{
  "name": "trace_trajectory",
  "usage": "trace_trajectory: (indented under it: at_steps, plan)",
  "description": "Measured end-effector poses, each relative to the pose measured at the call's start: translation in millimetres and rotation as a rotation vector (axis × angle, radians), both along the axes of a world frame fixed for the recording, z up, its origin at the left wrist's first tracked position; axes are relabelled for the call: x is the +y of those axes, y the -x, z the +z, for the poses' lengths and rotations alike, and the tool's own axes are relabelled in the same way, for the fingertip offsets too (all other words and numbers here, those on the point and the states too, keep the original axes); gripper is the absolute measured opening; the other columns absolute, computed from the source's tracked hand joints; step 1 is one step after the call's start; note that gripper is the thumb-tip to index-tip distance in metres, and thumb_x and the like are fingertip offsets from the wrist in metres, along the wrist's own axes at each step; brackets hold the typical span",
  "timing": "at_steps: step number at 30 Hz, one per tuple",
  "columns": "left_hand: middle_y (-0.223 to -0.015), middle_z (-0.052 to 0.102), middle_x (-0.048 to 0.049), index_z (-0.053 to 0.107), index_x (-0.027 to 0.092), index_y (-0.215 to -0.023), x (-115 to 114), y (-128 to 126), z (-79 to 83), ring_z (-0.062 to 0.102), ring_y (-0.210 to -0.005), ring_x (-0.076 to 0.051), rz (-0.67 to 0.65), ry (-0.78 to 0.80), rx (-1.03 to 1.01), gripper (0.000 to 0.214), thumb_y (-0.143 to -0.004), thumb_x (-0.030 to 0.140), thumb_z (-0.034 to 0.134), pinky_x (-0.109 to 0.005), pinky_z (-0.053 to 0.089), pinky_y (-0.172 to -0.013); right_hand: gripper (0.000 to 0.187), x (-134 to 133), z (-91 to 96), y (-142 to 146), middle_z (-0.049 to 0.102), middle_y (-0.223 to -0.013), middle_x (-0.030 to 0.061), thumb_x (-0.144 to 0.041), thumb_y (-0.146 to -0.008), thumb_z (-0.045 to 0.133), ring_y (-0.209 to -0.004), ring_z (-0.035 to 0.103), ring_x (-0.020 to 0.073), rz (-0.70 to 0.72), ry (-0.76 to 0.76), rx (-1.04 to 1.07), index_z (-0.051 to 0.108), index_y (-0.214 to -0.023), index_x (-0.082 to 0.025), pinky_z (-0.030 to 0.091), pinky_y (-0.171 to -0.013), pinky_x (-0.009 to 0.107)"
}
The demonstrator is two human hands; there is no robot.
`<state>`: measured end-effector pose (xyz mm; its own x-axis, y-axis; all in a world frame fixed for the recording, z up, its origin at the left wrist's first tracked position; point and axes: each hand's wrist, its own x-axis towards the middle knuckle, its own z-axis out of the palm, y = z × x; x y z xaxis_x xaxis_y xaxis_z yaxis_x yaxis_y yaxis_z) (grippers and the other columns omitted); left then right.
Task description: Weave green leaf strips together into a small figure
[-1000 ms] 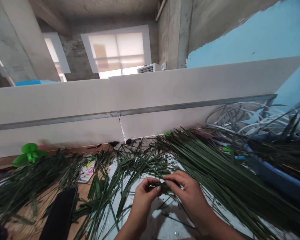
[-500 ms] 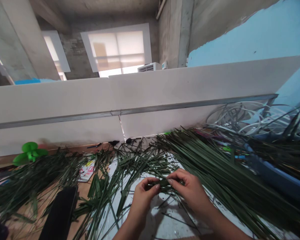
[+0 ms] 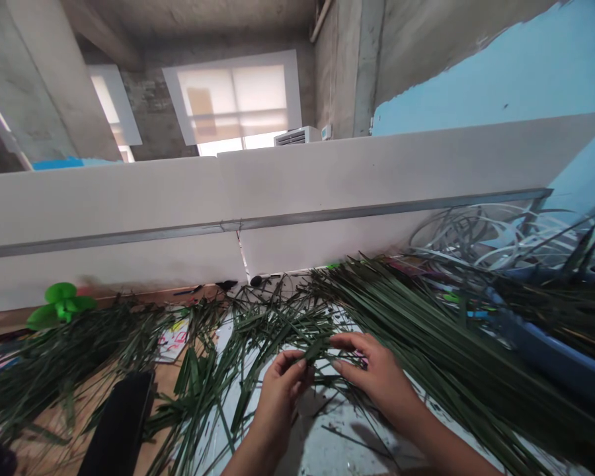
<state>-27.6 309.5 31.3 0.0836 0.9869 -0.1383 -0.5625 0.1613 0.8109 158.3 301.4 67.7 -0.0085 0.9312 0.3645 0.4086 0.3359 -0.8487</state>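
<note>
My left hand pinches a small dark green leaf piece between thumb and forefinger, above the white work surface. To its right, my right hand has thumb and forefinger apart, with the forefinger tip close to the leaf piece's far end; whether it touches cannot be made out. Beyond both hands lie loose cut leaf strips in a tangle. A thick bundle of long green leaves runs alongside my right hand and forearm.
Left of my hands are a black flat object, more leaf strips and a green propeller-shaped item. A blue tub holding dark leaves stands right, with coiled pale strips behind. A white partition closes the back.
My right thumb and forefinger have parted and come off the leaf piece. My left hand keeps its pinch and has turned slightly, tilting the leaf upward to the right.
</note>
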Motion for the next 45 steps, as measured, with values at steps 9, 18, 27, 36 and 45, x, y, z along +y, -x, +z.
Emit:
trace_trajectory:
  at_steps: [9, 18, 27, 36, 45]
  plan:
    - [-0.071, 0.068, -0.0006, 0.072, 0.016, -0.078, -3, 0, -1.6, 0.061, -0.063, -0.011, -0.08, -0.041, 0.016, 0.021, -0.067, 0.028, 0.086, -0.022, 0.051, -0.065, 0.011, -2, -2.1, 2, 0.074, -0.084, 0.0041, -0.024, -0.08, 0.064, -0.088, 0.063, 0.0261, 0.016, -0.017, -0.15, 0.075, -0.079, -0.023, 0.043, -0.082, 0.037]
    - [-0.068, 0.066, 0.0002, 0.071, 0.015, -0.076, 0, 1, -4.3, 0.059, -0.059, -0.011, -0.11, 0.02, 0.035, 0.03, -0.06, 0.033, 0.089, -0.024, 0.049, -0.063, 0.01, -4, 2.1, 1, 0.073, -0.082, 0.0036, -0.023, -0.081, 0.064, -0.086, 0.062, 0.0247, 0.004, -0.05, -0.149, 0.073, -0.078, -0.022, 0.043, -0.081, 0.036]
    - [-0.077, 0.067, -0.0028, 0.073, 0.015, -0.079, -2, 1, -4.8, 0.059, -0.061, -0.012, -0.195, 0.021, 0.094, 0.03, -0.061, 0.034, 0.089, -0.026, 0.049, -0.064, 0.011, -1, 1.1, 1, 0.073, -0.085, 0.0039, -0.025, -0.083, 0.062, -0.088, 0.062, 0.0254, -0.021, -0.055, -0.136, 0.072, -0.079, -0.023, 0.043, -0.082, 0.038]
    - [-0.076, 0.067, -0.0024, 0.076, 0.017, -0.077, -3, -1, 2.3, 0.059, -0.067, -0.014, -0.093, -0.056, 0.167, 0.029, -0.06, 0.037, 0.089, -0.025, 0.049, -0.065, 0.024, -7, 2.9, -1, 0.067, -0.115, 0.008, -0.023, -0.08, 0.064, -0.111, 0.055, 0.0294, -0.154, -0.304, -0.155, 0.071, -0.103, -0.025, 0.039, -0.097, 0.044]
    - [-0.081, 0.07, -0.005, 0.077, 0.018, -0.081, -10, -4, 7.5, 0.062, -0.076, -0.017, -0.08, -0.117, 0.188, 0.028, -0.065, 0.038, 0.087, -0.026, 0.05, -0.071, 0.017, -8, -2.2, 13, 0.07, -0.082, 0.005, -0.036, -0.078, 0.065, -0.08, 0.063, 0.0248, -0.076, 0.035, 0.07, 0.07, -0.081, -0.021, 0.047, -0.074, 0.035]
